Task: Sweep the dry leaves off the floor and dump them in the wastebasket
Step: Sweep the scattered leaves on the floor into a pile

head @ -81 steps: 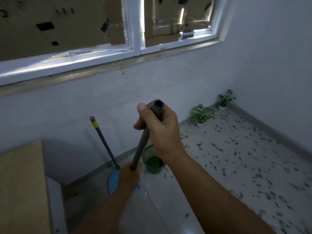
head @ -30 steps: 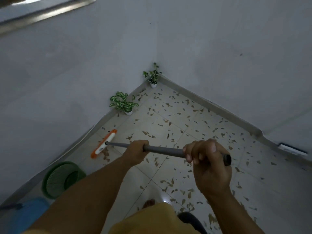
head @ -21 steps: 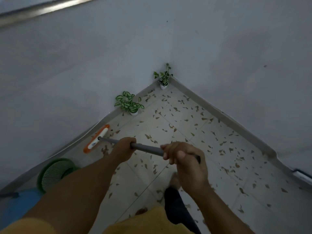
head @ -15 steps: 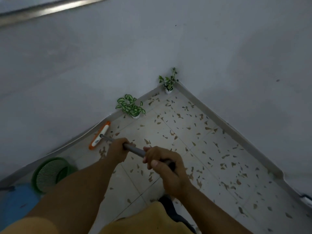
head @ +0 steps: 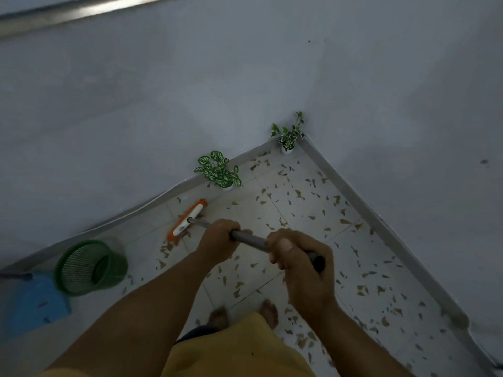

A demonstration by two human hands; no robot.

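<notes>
I hold a broom by its grey handle (head: 249,238). My left hand (head: 219,240) grips the handle lower down and my right hand (head: 302,263) grips near its top end. The orange and white broom head (head: 187,220) rests on the tiled floor near the left wall's skirting. Several dry brown leaves (head: 299,194) lie scattered over the light tiles, with a small cluster beside the broom head. A green mesh wastebasket (head: 89,266) stands on the floor at the left, apart from the broom.
A blue dustpan (head: 35,300) lies left of the wastebasket. One small potted plant (head: 219,171) stands by the left wall, another potted plant (head: 288,136) in the corner. Grey walls meet at that corner. My bare feet (head: 268,311) stand on the tiles below my hands.
The view turned from the window down to the leaf-strewn floor corner. The broom head shifted along the left wall toward the near plant, and my hands moved right along with the handle.
</notes>
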